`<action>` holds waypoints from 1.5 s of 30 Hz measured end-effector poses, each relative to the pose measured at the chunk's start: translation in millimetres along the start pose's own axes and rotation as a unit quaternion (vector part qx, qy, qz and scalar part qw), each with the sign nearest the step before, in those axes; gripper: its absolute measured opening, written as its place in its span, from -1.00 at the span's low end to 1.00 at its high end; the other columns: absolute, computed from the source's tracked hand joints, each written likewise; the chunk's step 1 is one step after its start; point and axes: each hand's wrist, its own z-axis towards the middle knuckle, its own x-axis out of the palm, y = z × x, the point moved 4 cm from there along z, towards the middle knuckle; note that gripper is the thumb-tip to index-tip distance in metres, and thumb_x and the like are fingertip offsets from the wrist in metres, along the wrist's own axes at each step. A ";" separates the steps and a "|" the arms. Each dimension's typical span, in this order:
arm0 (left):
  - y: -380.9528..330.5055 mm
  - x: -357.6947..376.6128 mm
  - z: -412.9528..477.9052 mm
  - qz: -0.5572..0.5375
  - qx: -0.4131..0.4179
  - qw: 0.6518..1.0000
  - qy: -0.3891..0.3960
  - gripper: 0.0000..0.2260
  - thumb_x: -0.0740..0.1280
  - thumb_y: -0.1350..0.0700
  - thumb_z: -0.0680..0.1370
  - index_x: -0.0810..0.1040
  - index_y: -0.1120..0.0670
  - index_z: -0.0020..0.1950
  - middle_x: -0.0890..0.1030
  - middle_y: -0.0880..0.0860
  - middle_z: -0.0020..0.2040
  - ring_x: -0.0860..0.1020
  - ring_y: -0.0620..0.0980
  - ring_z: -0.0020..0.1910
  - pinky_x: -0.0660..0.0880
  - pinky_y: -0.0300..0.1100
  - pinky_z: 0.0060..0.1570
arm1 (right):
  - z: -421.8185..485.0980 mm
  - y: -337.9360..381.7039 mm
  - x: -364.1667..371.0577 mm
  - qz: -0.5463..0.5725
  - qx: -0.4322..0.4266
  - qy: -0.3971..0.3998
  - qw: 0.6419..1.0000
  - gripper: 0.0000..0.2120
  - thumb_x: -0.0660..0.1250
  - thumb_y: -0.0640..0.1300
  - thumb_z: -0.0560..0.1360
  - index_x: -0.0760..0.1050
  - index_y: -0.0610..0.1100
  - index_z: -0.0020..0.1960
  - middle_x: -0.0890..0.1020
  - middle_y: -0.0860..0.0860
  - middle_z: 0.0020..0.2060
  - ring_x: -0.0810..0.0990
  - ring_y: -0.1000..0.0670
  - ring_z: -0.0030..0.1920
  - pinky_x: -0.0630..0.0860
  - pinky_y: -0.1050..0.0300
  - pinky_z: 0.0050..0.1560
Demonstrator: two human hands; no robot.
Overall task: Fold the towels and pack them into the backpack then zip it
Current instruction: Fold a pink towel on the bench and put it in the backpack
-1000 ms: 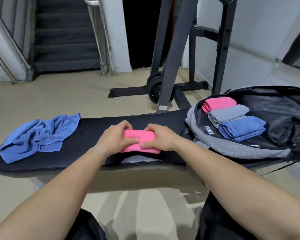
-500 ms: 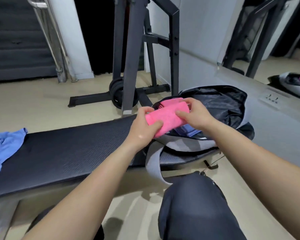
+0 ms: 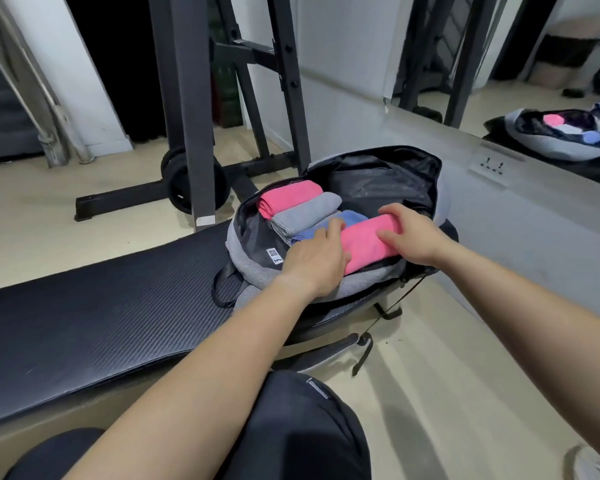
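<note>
An open grey and black backpack (image 3: 253, 268) lies at the right end of a black padded bench (image 3: 111, 306). Inside it lie a folded pink towel (image 3: 284, 197), a folded grey towel (image 3: 305, 214) and a folded blue towel (image 3: 350, 218), side by side. A second folded pink towel (image 3: 368, 242) sits in the near end of the bag. My left hand (image 3: 314, 259) holds its left end, fingers curled against it. My right hand (image 3: 411, 235) grips its right end from above.
A black weight rack (image 3: 187, 109) with plates (image 3: 184, 187) stands on the beige floor behind the bench. A wall mirror (image 3: 520, 64) at right reflects the bag. A wall socket (image 3: 492, 166) sits under it. My dark-clothed knees are at the bottom.
Both hands lifted the folded pink towel off the bench, carried it right and set it down in the backpack beside the blue towel. The view swung right; the loose blue towel left the frame.
</note>
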 end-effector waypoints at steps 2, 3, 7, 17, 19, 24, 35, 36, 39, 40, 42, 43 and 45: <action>1.1 2.6 0.2 -0.005 -0.009 1.000 0.012 -0.58 0.18 -0.05 0.66 0.17 0.05 0.46 0.46 0.18 0.37 0.54 0.30 0.18 0.44 0.08 0.07 | -0.6 -4.0 6.2 -0.003 -0.009 0.011 1.000 -0.54 0.31 -0.03 0.60 0.35 -0.06 0.47 0.53 -0.10 0.35 0.47 -0.16 0.36 0.32 0.11 0.24; 1.5 2.3 0.4 -0.013 -0.011 1.000 0.015 -0.57 0.19 -0.06 0.65 0.18 0.05 0.45 0.47 0.18 0.35 0.54 0.29 0.18 0.44 0.07 0.07 | -0.6 -4.5 8.2 -0.006 -0.014 0.015 1.000 -0.55 0.31 -0.04 0.60 0.35 -0.06 0.46 0.54 -0.11 0.34 0.48 -0.16 0.34 0.32 0.11 0.21; 0.9 -3.7 1.4 -0.069 -0.034 0.997 0.014 -0.55 0.25 -0.07 0.62 0.24 0.09 0.43 0.54 0.16 0.27 0.52 0.22 0.23 0.36 -0.04 0.03 | 5.2 -4.0 7.2 -0.024 -0.021 0.040 0.999 -0.59 0.35 -0.06 0.57 0.43 -0.05 0.39 0.56 -0.07 0.30 0.50 -0.12 0.29 0.35 0.13 0.19; 2.9 0.9 11.3 -0.079 -0.167 0.983 0.023 -0.45 0.30 -0.15 0.58 0.30 0.19 0.40 0.55 0.21 0.29 0.51 0.24 0.28 0.42 -0.02 0.11 | 23.4 -1.9 6.5 -0.122 0.058 0.094 0.986 -0.64 0.45 0.11 0.49 0.43 -0.17 -0.09 0.57 -0.11 -0.10 0.53 -0.12 -0.10 0.38 0.08 -0.13; 5.4 4.7 11.7 -0.067 -0.181 0.981 0.020 -0.43 0.31 -0.19 0.57 0.30 0.21 0.35 0.56 0.23 0.26 0.52 0.26 0.25 0.41 -0.02 0.04 | 23.7 3.4 9.0 -0.145 0.061 0.096 0.983 -0.64 0.44 0.08 0.51 0.42 -0.18 0.00 0.53 -0.12 -0.05 0.51 -0.14 -0.04 0.36 0.08 -0.09; 9.6 10.4 6.1 -0.067 -0.183 0.981 0.009 -0.53 0.28 -0.17 0.58 0.39 0.16 0.29 0.59 0.21 0.21 0.53 0.26 0.21 0.47 0.02 0.09 | 33.6 9.5 10.3 -0.163 0.036 0.049 0.985 -0.70 0.42 -0.09 0.48 0.50 -0.19 0.15 0.60 -0.21 0.15 0.58 -0.24 0.14 0.52 0.01 0.03; -4.0 1.7 5.6 -0.089 -0.092 0.991 -0.031 -0.89 0.32 0.02 0.52 0.66 -0.07 -0.06 0.64 -0.05 -0.12 0.59 0.06 0.03 0.52 -0.08 -0.03 | 29.3 2.0 24.2 -0.150 -0.035 0.035 0.987 -0.74 0.47 0.06 0.48 0.56 -0.08 0.04 0.59 -0.08 -0.04 0.56 -0.20 0.16 0.45 0.01 0.04; -4.9 0.5 6.2 -0.075 -0.080 0.993 -0.047 -0.88 0.33 0.02 0.53 0.66 -0.10 -0.01 0.63 -0.03 -0.03 0.57 0.07 0.08 0.52 -0.06 0.01 | 27.7 4.1 23.8 -0.171 -0.036 0.012 0.985 -0.74 0.46 0.08 0.48 0.56 -0.03 0.07 0.55 -0.07 0.01 0.53 -0.19 0.20 0.45 -0.01 0.05; -6.0 5.3 11.3 -0.053 -0.031 0.997 -0.039 -0.80 0.32 0.03 0.58 0.65 -0.10 0.17 0.55 0.03 0.20 0.50 0.10 0.25 0.48 0.02 0.17 | 20.6 11.4 19.0 -0.158 -0.036 -0.082 0.983 -0.68 0.37 0.07 0.52 0.56 0.04 0.25 0.53 -0.05 0.17 0.50 -0.16 0.24 0.50 -0.06 0.11; -6.2 8.6 12.7 -0.055 -0.020 0.998 -0.023 -0.79 0.30 0.04 0.59 0.66 -0.08 0.18 0.56 0.03 0.23 0.50 0.09 0.26 0.48 0.01 0.18 | 17.7 13.4 19.3 -0.138 -0.044 -0.089 0.985 -0.71 0.31 0.08 0.55 0.58 0.05 0.23 0.56 -0.04 0.16 0.53 -0.15 0.22 0.51 -0.05 0.11; -6.9 13.1 13.8 -0.055 -0.015 0.998 0.005 -0.79 0.28 0.05 0.62 0.67 -0.06 0.18 0.63 0.03 0.19 0.53 0.10 0.24 0.49 -0.02 0.15 | 13.0 10.2 25.5 -0.144 -0.064 -0.055 0.986 -0.68 0.16 0.14 0.60 0.59 0.07 0.19 0.61 -0.04 0.15 0.57 -0.16 0.19 0.48 -0.07 0.17; -6.9 15.2 14.4 -0.054 -0.016 0.998 0.013 -0.78 0.26 0.04 0.63 0.67 -0.06 0.17 0.66 0.05 0.16 0.55 0.12 0.21 0.50 -0.03 0.12 | 10.0 6.6 28.7 -0.175 -0.068 -0.030 0.982 -0.65 0.07 0.17 0.62 0.57 0.08 0.15 0.62 -0.02 0.16 0.57 -0.14 0.20 0.42 -0.10 0.25; -8.4 18.7 15.6 -0.054 -0.010 0.998 0.027 -0.76 0.24 0.03 0.64 0.66 -0.08 0.22 0.68 0.07 0.15 0.55 0.15 0.21 0.49 -0.03 0.14 | 3.8 -2.6 33.5 -0.243 -0.066 0.008 0.968 -0.58 -0.04 0.19 0.63 0.52 0.07 0.17 0.59 0.04 0.26 0.50 -0.10 0.32 0.19 -0.20 0.43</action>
